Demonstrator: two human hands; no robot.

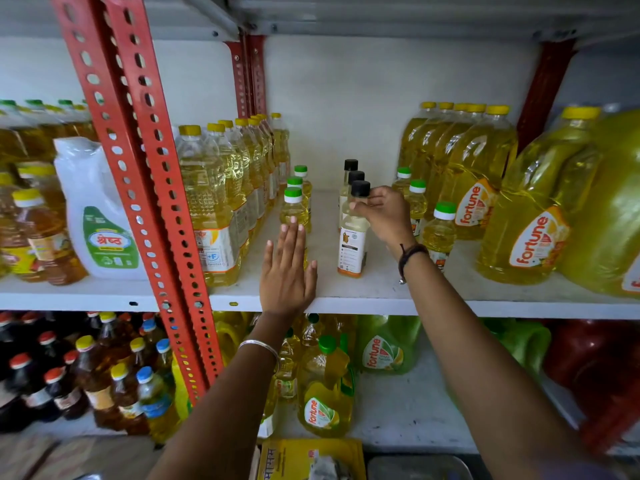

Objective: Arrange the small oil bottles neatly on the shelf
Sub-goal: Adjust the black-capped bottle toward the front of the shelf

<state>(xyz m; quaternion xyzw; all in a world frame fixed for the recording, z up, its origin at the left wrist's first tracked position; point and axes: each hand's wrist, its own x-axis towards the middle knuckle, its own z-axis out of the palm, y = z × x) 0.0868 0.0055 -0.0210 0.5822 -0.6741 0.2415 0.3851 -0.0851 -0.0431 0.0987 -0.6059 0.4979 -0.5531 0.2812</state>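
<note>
On the white shelf (346,292) three small black-capped oil bottles stand in a row running back; my right hand (384,214) grips the front one (353,244) at its neck. To its left stand three small green-capped bottles (294,206) in a line. My left hand (287,268) is flat with fingers apart, just in front of the nearest green-capped bottle, holding nothing. Three more small green-capped bottles (440,230) stand to the right, partly hidden behind my right wrist.
Tall yellow-capped oil bottles (214,202) line the left side beside a red slotted upright (152,188). Large Fortune jugs (533,220) fill the right. The lower shelf holds more oil bottles (325,389) and dark bottles (52,382).
</note>
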